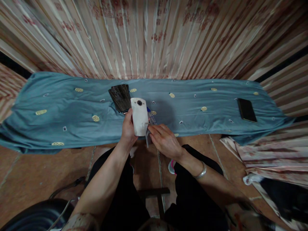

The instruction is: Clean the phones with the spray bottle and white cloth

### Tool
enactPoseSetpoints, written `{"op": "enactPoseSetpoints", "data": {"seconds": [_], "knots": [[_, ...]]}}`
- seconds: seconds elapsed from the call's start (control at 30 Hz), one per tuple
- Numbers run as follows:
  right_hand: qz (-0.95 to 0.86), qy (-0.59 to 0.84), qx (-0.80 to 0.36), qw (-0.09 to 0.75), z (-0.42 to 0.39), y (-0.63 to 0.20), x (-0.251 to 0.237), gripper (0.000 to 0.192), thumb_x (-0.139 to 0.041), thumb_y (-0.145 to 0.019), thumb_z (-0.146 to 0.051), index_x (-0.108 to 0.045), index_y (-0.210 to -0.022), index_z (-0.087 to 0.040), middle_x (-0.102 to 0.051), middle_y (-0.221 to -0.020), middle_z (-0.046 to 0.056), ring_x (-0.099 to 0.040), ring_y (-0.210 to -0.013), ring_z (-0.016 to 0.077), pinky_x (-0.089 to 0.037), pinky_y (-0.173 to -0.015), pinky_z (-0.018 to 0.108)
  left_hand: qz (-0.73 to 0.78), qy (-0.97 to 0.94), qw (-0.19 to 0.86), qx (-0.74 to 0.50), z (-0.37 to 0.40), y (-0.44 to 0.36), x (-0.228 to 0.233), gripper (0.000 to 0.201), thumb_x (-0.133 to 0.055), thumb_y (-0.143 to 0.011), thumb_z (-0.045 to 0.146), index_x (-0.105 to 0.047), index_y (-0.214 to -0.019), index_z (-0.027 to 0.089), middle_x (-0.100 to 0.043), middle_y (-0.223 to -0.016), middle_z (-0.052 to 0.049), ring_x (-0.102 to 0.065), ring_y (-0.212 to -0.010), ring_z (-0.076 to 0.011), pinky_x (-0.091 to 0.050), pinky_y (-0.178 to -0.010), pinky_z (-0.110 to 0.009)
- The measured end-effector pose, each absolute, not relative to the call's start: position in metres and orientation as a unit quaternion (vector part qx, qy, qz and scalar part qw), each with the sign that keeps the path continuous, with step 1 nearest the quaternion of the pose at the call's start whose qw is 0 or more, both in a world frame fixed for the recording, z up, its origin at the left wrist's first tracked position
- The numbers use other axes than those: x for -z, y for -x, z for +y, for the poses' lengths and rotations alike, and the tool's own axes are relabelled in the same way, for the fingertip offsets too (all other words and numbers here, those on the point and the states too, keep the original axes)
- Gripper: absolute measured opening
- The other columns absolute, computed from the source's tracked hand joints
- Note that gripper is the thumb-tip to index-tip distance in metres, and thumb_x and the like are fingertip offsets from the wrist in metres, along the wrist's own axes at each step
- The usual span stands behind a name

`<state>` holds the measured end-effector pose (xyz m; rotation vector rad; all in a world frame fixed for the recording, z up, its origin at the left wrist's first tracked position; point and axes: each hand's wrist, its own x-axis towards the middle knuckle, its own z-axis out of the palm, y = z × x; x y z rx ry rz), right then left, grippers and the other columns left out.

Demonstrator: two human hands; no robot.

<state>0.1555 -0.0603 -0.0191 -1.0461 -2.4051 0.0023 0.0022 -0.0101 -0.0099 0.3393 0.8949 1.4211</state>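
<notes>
A white smartphone, its back with the camera lens facing me, is gripped along its left edge by my left hand. My right hand is closed on a small grey cloth, pressed to the phone's lower right edge; part of the cloth hangs below. Behind the phone lies a clear bottle with a blue cap, partly hidden. Just left of it, several dark phones lie in a fanned stack on the blue cloth.
A blue pineapple-print cloth covers the narrow table. Another dark phone lies near its right end. Pleated curtains hang behind. Below are a tiled floor and a round black object at lower left.
</notes>
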Motion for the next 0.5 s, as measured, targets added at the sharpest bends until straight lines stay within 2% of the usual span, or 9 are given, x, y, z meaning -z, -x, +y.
{"op": "enactPoseSetpoints", "data": {"seconds": [0.27,0.5], "knots": [[-0.884,0.390,-0.003,0.259,-0.0616,-0.1542,0.0200,0.031,-0.045,-0.104,-0.016,-0.066,-0.126,-0.010,-0.075,-0.110,0.014,-0.068,-0.099,0.0243,-0.056,-0.096,0.043,0.391,-0.142,0.657,-0.629,-0.0097,-0.0028,0.0035,0.039,-0.041,-0.101,0.040,-0.071,-0.095,0.016,-0.074,-0.071,-0.005,-0.077,-0.088,-0.0254,-0.062,-0.087,-0.037],[-0.890,0.371,0.014,0.266,-0.0615,-0.1513,0.0127,0.029,-0.046,-0.104,-0.016,-0.066,-0.124,-0.009,-0.075,-0.109,0.013,-0.067,-0.096,0.0229,-0.056,-0.092,0.040,0.391,-0.136,0.659,-0.628,-0.0096,-0.0023,0.0062,0.046,-0.037,-0.102,0.044,-0.072,-0.099,0.015,-0.078,-0.082,-0.007,-0.076,-0.094,-0.0260,-0.061,-0.088,-0.037]]}}
